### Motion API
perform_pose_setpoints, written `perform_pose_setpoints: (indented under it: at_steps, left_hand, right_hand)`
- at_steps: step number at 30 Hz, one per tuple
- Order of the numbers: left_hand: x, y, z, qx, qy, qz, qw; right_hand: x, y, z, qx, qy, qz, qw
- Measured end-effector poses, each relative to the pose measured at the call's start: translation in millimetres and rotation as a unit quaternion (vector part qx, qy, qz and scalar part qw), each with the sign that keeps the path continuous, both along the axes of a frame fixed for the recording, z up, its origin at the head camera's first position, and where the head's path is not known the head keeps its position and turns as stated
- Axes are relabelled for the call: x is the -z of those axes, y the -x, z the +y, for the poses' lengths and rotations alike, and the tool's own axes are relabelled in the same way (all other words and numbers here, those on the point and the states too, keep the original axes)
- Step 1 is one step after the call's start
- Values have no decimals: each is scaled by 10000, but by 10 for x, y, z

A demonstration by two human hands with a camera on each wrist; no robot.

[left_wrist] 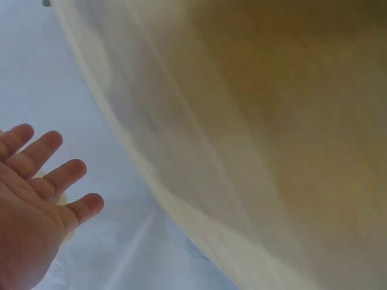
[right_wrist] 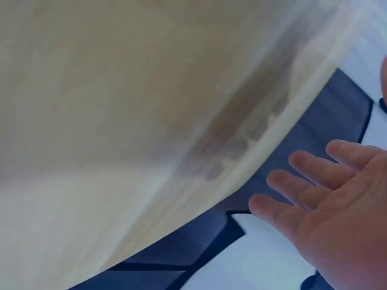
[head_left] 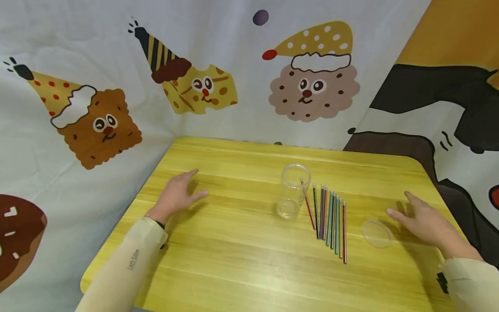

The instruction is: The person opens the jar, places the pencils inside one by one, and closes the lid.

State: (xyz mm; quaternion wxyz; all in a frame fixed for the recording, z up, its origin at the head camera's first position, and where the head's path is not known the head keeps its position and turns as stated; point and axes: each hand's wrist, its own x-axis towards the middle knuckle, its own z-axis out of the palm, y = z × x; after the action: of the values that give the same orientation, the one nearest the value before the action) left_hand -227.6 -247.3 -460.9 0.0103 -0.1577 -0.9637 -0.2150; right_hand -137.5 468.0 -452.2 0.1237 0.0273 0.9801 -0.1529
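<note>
Pencils [head_left: 333,221] in a loose, close-set row could roll or fan apart if your fingers come down on one and push sideways into its neighbours; whether their barrels are round or faceted is too small to tell. Your clear cup [head_left: 291,195] looks the likeliest thing to topple, being tall, seemingly light and upright beside that row, so a sleeve or knuckle brushing its rim would probably be enough. Take care with the leftmost red pencil too: its upper end overlaps the cup's outline, and you cannot tell whether the two touch, so lifting it carelessly might knock the wall. Your clear lid [head_left: 377,234] is thin and see-through against the yellow surface [head_left: 234,260], easy to misjudge or nudge away. Both your hands are empty, fingers extended and apart. Your left hand [head_left: 177,195] is well apart from everything, out toward the left edge, with the cup nearest it across bare surface. Your right hand [head_left: 426,221] is near the lid, just off its right side; the pencils lie beyond the lid, between it and the cup, nearer your right hand than your left.
</note>
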Motion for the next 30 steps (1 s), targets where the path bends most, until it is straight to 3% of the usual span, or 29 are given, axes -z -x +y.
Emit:
perform_pose_setpoints:
  at_steps: [10, 23, 30]
  left_hand:
    - [-119, -50, 426, 378, -335, 78, 9987]
    - [-236, -124, 913, 642, -1044, -531, 9910]
    - [-220, -161, 1098, 827, -1293, -522, 9868]
  right_hand:
    - [-132, 92, -369, -346, -70, 130, 9993]
    - [-187, 139, -656, -531, 115, 180, 9984]
    - [-181, 118, -717, -543, 101, 183, 9983]
